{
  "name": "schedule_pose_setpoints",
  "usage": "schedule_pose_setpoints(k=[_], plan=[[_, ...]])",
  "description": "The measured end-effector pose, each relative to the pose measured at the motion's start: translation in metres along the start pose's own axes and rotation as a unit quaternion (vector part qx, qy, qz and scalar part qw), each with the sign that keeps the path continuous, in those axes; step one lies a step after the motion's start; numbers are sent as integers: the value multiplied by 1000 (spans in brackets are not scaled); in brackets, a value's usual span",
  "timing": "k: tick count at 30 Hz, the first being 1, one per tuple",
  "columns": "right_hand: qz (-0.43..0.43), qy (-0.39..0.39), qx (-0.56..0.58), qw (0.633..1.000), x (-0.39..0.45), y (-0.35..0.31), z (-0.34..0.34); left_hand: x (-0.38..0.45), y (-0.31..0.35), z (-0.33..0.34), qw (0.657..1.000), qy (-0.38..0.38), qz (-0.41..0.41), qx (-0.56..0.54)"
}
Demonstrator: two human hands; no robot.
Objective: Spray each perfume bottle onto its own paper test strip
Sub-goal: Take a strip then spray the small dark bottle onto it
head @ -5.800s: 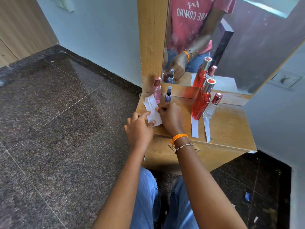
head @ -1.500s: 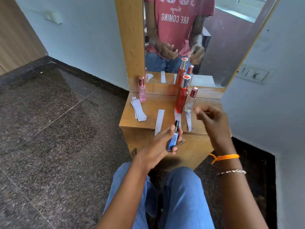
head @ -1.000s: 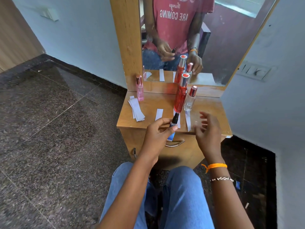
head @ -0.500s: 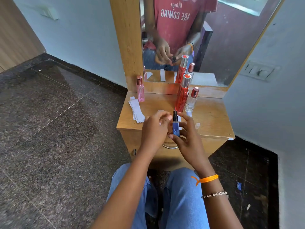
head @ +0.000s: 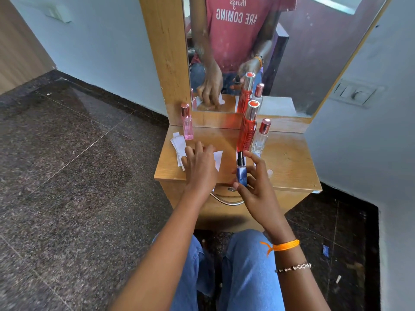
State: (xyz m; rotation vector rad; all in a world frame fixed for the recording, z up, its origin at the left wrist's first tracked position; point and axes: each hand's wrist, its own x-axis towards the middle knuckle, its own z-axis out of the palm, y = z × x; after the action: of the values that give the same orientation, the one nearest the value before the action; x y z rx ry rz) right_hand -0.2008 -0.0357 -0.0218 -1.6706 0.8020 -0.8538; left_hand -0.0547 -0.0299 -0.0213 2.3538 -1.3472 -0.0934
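A wooden dressing table [head: 289, 162] stands against the wall, with a mirror [head: 280, 52] mounted above its rear edge and a metal drawer handle [head: 229, 202] on its front face. At centre rear stands a tall red perfume bottle [head: 247, 131] with a silver collar; a clear glass bottle [head: 260, 140] with a rose-metal cap stands just beside it on the right. A pink bottle [head: 187, 125] stands at the left rear corner, next to a stack of white paper strips [head: 178, 145]. The left hand [head: 199, 167] lies flat, fingers extended, pressing on a single paper test strip [head: 218, 159], most of which it covers. The right hand [head: 256, 187] grasps the small blue perfume bottle [head: 242, 176] upright above the table's front edge, thumb and fingers curled around its body, index finger raised beside the uncapped black spray nozzle. This bottle partly blocks the base of the red bottle. A small clear cap [head: 270, 172] lies on the tabletop right of the hand.
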Motion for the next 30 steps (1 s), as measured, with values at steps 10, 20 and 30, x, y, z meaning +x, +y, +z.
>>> schedule_pose_setpoints(k=[10, 20, 30], plan=[[40, -31, 242, 969, 0, -9, -5, -9, -5, -27, 958, -39, -70, -276], [89, -74, 471, 874, -10, -12, -4, -37, -5, -44, 903, -85, -76, -414], [-51, 1, -48, 998, -15, -22, -7, -54, 2, -50, 860, -81, -118, -489]])
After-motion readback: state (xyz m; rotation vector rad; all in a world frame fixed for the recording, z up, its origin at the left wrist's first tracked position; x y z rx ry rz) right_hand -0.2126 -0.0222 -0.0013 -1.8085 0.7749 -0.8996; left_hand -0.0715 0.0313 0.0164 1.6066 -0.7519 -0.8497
